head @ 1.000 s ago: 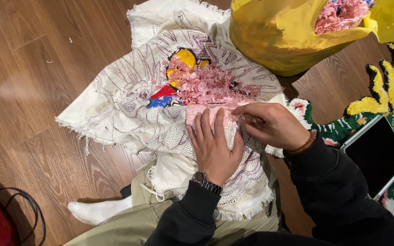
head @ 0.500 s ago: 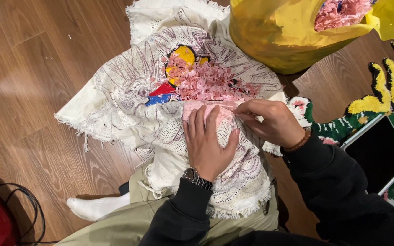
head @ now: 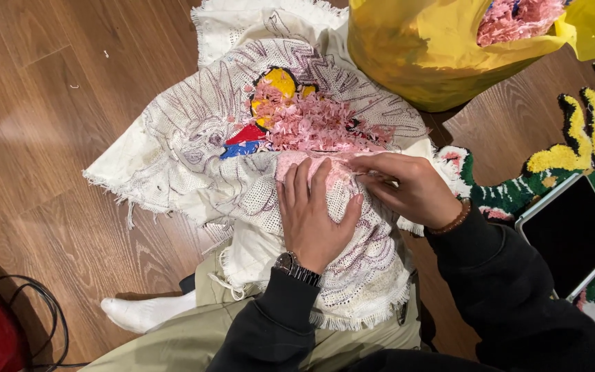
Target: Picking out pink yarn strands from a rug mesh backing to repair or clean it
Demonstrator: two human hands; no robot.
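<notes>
Two hands on one tufted cloth (head: 194, 148) across our lap: left hand (head: 315, 213) flat, pressing; right hand (head: 408, 186) at three o'clock pinching pink pile (head: 318, 124). We keep the backing taut and pluck lightly.

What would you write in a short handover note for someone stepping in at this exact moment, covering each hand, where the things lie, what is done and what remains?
Left hand: flat, pressing the white backing cloth over the lap.
Right hand: fingertips pinching at the edge of the pink tufted patch.
Things: cloth draped over the knees onto the wooden floor; yellow bag with pink scraps behind it; tablet on a tufted rug at right.
Done: yellow, red, blue and pink areas filled.
Left: most of the drawn outline is still bare.
</notes>
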